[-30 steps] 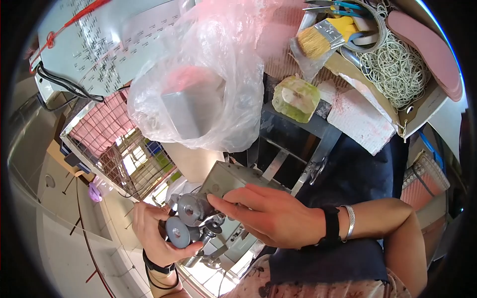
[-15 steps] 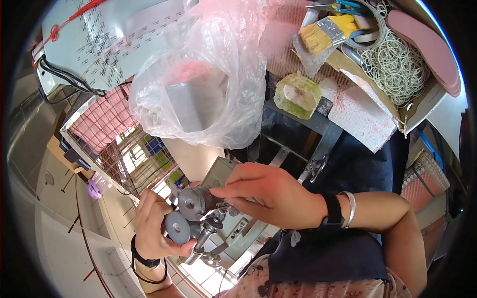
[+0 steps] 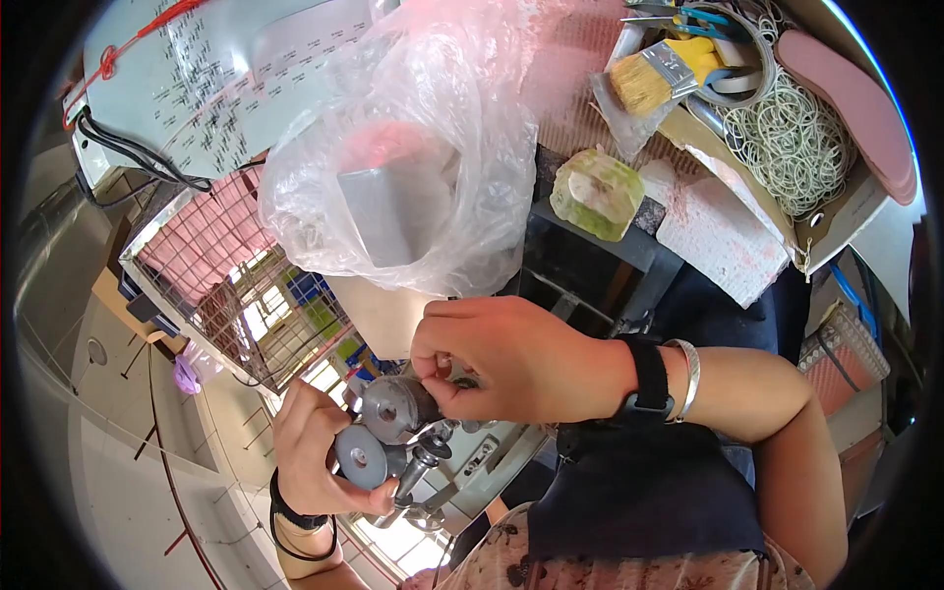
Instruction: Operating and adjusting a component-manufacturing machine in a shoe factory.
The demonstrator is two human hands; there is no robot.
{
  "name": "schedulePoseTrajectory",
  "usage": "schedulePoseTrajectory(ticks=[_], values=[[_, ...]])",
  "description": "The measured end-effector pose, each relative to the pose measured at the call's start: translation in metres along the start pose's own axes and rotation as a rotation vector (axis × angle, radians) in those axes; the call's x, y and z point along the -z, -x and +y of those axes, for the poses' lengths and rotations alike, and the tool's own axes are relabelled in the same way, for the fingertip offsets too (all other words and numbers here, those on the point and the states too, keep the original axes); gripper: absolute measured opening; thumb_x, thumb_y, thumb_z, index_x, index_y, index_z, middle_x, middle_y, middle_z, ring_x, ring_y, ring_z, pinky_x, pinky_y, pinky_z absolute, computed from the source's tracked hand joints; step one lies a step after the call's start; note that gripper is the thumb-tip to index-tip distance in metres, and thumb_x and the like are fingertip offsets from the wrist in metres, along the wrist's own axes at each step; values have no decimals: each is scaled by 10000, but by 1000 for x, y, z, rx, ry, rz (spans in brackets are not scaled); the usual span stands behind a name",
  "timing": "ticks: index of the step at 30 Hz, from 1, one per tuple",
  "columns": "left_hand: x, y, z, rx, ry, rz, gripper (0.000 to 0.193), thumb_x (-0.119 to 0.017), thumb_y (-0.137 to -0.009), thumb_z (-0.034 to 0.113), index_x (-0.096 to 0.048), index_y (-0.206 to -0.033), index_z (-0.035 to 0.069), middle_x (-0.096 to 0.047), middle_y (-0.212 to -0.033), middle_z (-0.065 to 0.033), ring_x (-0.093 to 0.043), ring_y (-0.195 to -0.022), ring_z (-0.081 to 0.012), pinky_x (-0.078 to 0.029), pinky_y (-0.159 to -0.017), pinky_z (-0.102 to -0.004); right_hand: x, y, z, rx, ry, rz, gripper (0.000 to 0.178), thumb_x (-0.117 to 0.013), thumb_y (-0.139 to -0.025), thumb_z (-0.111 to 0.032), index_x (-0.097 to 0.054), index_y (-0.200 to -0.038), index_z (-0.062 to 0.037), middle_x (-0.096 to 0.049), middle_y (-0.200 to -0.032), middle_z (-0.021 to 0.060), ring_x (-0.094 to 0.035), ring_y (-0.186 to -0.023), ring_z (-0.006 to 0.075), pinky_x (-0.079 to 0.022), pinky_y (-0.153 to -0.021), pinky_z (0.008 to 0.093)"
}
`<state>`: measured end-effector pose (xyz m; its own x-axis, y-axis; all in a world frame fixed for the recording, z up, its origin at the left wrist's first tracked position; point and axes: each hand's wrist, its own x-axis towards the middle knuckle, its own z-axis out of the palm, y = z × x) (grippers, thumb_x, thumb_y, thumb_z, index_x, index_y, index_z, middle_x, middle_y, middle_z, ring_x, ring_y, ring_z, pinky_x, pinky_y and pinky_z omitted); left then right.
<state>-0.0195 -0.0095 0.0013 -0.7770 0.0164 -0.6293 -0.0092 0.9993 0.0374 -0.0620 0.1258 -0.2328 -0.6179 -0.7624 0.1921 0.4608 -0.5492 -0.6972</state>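
The person holds a small grey metal machine part with round shiny discs (image 3: 388,433) low in the middle of the view, just in front of their body. The left hand (image 3: 315,457) is curled around it from the left side, with the fingers wrapped under one round disc, so this hand is closed on the part and keeps it steady. The right hand (image 3: 511,359) comes over the top. Its thumb and first fingers are pinched together on something tiny and dark at the top of the part. It is too small to tell what that bit is.

It looks like the person is in the middle of fitting or turning a little piece on the machine part. A next move would need a firm hold from the left hand and a slow, careful pinch from the right one, so the tiny bit does not slip away.

Above the hands lies a big clear plastic bag with a grey block inside (image 3: 403,167). To its right sit a pale green see-through lump (image 3: 595,197), a yellow-handled paintbrush (image 3: 664,74) and a heap of thin pale rubber bands (image 3: 792,138). A pink wire cage (image 3: 236,265) is on the left.
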Motion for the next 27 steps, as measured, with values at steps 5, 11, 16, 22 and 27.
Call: schedulePoseTrajectory(ticks=[5, 11, 16, 22, 27], values=[[-1, -1, -1, -21, 1, 6, 605, -819, -597, 512, -527, -824, 33, -463, -755, -120, -462, -646, -299, -364, -575, -406, 7, 0, 3, -252, -275, -113, 124, -693, -828, -89, -611, -897, -27, -645, -864, 57, -614, -740, 166, -486, -697, 301], [-1, -2, -1, -26, 25, 7, 600, -821, -601, 505, -528, -821, 30, -468, -750, -112, -468, -635, -291, -362, -564, -400, 12, -8, 2, -526, -962, -108, 198, -603, -960, -195, -638, -962, 0, -651, -913, 15, -602, -765, 98, -499, -723, 252], [0, -3, -2, -36, 28, 10, 606, -825, -605, 509, -528, -821, 28, -471, -747, -110, -469, -625, -286, -362, -549, -392, 21, -16, -18, -477, -1220, -75, 115, -525, -1035, -139, -573, -1056, -37, -642, -1078, 101, -628, -848, 134, -515, -811, 283], [-2, -2, -4, -47, 28, 22, 616, -826, -608, 521, -532, -823, 25, -475, -747, -108, -469, -618, -279, -361, -540, -393, 45, -19, -42, -4, -884, 315, 134, -528, -1006, -116, -582, -1077, -15, -630, -998, 81, -610, -809, 130, -505, -762, 280], [-1, -2, -4, -43, 33, 23, 608, -822, -616, 525, -542, -821, 27, -481, -752, -108, -475, -628, -281, -364, -535, -396, 68, -7, -51, 54, -601, 496, 190, -562, -959, -79, -586, -1139, -26, -583, -979, 62, -579, -800, 130, -493, -761, 286]])
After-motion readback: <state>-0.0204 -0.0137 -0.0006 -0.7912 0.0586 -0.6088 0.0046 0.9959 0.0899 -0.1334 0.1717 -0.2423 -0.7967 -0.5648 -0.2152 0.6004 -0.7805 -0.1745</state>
